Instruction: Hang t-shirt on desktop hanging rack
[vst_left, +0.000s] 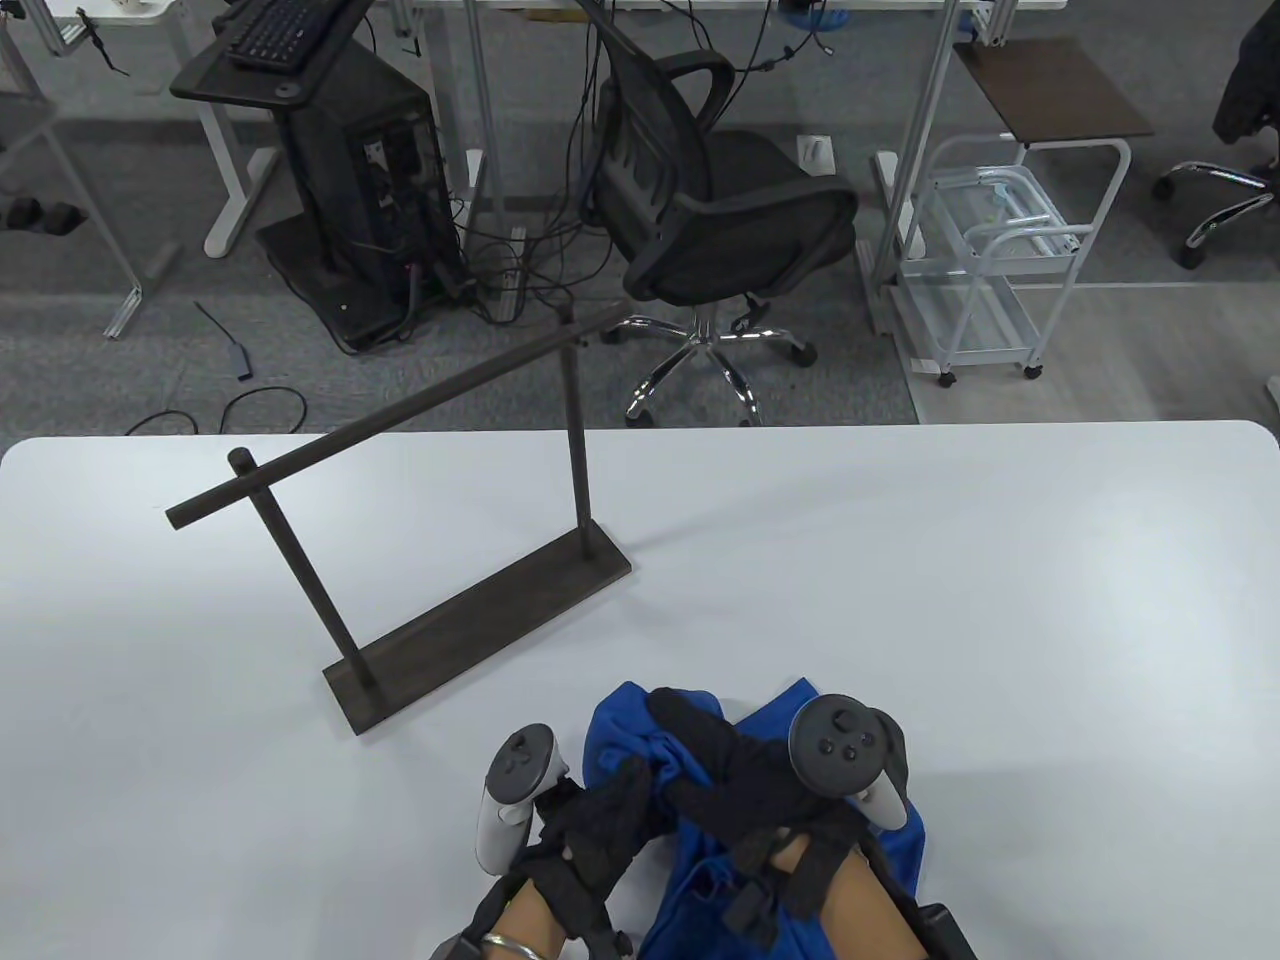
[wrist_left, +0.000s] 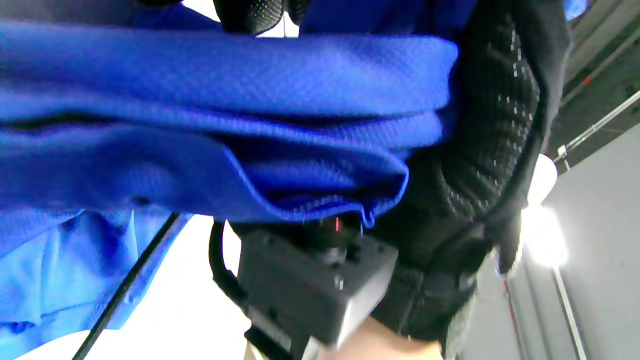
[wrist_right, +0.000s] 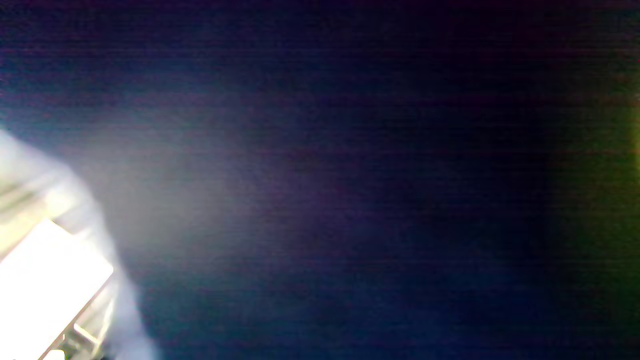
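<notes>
Grey carpet (vst_left: 120, 380); black office chair (vst_left: 720, 200)

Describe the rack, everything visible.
The rack is dark brown, wood-looking: a flat rectangular base, two upright posts, and a round bar across their tops that overhangs both ends. It stands upright on the white table, set diagonally, left of centre. The bar is bare; neither the shirt nor a hand touches it.

Table view: high, looking down across table (vst_left: 900, 560) toward office floor. Left wrist view: tilted upward, pressed close against shirt (wrist_left: 200, 125), shared with table view (vst_left: 620, 730). Right wrist view: smothered, dark, nothing readable.
</notes>
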